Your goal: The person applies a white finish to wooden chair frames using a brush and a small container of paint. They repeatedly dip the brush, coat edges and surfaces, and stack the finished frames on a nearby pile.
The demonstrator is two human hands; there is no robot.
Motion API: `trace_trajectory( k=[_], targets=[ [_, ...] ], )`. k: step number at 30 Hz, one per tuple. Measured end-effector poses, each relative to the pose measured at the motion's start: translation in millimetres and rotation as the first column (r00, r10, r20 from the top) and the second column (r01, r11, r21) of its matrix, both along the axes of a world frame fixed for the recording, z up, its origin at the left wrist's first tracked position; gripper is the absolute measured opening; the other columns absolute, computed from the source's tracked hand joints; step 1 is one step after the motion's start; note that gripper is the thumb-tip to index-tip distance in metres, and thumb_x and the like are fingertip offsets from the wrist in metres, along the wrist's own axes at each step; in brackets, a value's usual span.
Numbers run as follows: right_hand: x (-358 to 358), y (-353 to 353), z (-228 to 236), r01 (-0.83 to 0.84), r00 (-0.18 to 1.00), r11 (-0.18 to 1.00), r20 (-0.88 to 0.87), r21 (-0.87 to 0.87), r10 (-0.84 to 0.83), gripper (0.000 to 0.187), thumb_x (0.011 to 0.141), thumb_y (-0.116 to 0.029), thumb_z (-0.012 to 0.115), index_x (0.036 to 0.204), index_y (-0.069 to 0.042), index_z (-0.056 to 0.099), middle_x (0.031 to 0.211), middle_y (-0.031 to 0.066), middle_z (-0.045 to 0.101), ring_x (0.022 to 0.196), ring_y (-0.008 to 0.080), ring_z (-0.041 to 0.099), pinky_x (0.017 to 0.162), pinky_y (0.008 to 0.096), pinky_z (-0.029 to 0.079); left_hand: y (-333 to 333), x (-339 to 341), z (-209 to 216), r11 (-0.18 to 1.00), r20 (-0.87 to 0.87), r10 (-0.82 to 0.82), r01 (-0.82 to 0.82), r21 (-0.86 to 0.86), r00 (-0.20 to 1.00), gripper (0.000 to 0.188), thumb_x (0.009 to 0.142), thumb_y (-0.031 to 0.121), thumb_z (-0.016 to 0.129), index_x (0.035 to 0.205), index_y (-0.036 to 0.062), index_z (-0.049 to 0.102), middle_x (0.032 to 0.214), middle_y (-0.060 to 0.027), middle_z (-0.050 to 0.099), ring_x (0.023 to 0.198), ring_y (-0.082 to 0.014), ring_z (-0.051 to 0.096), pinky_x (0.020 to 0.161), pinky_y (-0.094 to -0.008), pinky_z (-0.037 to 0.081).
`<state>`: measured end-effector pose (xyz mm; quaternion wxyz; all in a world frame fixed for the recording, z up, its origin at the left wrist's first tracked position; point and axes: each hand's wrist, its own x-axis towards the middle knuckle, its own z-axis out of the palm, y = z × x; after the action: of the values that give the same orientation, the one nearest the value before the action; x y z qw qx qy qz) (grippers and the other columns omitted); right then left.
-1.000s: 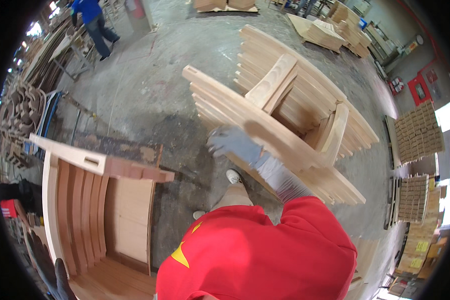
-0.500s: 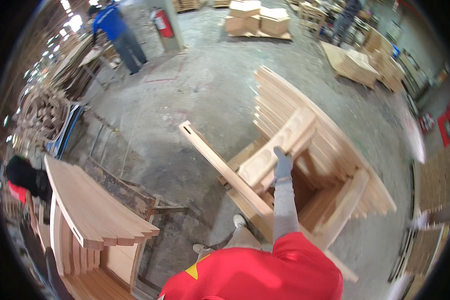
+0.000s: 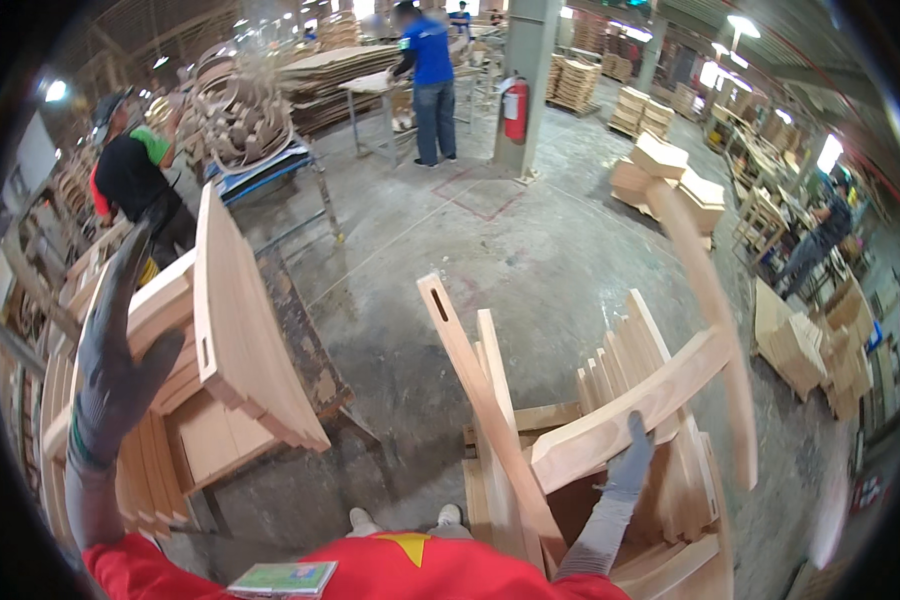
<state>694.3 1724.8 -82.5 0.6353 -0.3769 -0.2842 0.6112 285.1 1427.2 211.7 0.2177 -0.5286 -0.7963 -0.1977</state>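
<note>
My right hand (image 3: 627, 462), in a grey glove, grips the broad crosspiece of a pale wooden frame (image 3: 610, 415). One long leg of this frame slants on the left and has a slot near its tip; a curved leg, smeared by motion, rises on the right. The frame is tilted over a stack of similar wooden frames (image 3: 610, 372). My left hand (image 3: 125, 365), also gloved in grey, is raised with its fingers apart and holds nothing. It is in front of another stack of wooden frames (image 3: 255, 330) on the left; whether it touches them I cannot tell.
A person in black (image 3: 135, 165) stands behind the left stack. Farther off, a person in blue (image 3: 430, 80) stands at a table (image 3: 370, 84). A fire extinguisher (image 3: 515, 108) hangs on a pillar (image 3: 530, 60). Stacked boards (image 3: 805, 340) lie at the right.
My view has tipped up and turned left. My left hand has come up from the lower left edge, fingers apart. The wooden frame in my right hand has tilted and shifted against its stack.
</note>
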Motion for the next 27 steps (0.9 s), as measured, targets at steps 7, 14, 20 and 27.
trace_trajectory(
  k=[7,14,20,27],
  targets=[
    [-25,5,156,-0.251,0.932,0.899,0.342,0.358,0.124,0.063,0.084,-0.014,0.061,0.135,0.005,0.029,0.127,0.0134,0.043,0.112,0.0213,0.046,0.094,0.0321,0.039,1,-27,32,0.984,-0.452,-0.014,0.093,0.153,0.892,0.079,0.07,0.005,0.067,0.139,0.006,0.029,0.139,-0.0181,0.037,0.128,-0.0361,0.037,0.103,-0.0396,0.036],
    [-148,10,224,-0.225,0.876,0.612,0.432,0.758,-0.213,0.05,0.089,-0.025,0.058,0.124,0.007,0.043,0.116,0.0144,0.053,0.097,0.0199,0.053,0.086,0.0292,0.042,-44,-80,63,0.933,-0.529,0.097,0.109,0.344,0.843,0.081,0.073,0.018,0.074,0.139,0.0064,0.029,0.137,-0.0185,0.039,0.127,-0.0319,0.039,0.101,-0.0375,0.036],
    [-247,-41,313,-0.545,0.622,0.431,0.691,0.72,-0.368,0.045,0.092,-0.033,0.052,0.115,0.007,0.052,0.103,0.0153,0.06,0.089,0.018,0.054,0.081,0.0287,0.042,-167,-148,58,0.942,-0.697,0.211,0.048,0.332,0.686,0.084,0.068,0.018,0.077,0.138,0.0065,0.032,0.13,-0.018,0.047,0.11,-0.0321,0.054,0.089,-0.0348,0.046],
    [-413,-104,384,-0.742,0.666,-0.062,0.725,0.667,-0.176,0.044,0.094,-0.035,0.05,0.114,0.004,0.056,0.099,0.0067,0.063,0.089,0.0125,0.054,0.081,0.0271,0.043,-326,-136,-35,0.853,0.06,0.474,-0.475,0.219,0.879,0.061,0.072,0.014,0.071,0.126,0.0004,0.045,0.103,-0.0156,0.061,0.099,-0.0254,0.06,0.085,-0.0333,0.046]
  ],
)
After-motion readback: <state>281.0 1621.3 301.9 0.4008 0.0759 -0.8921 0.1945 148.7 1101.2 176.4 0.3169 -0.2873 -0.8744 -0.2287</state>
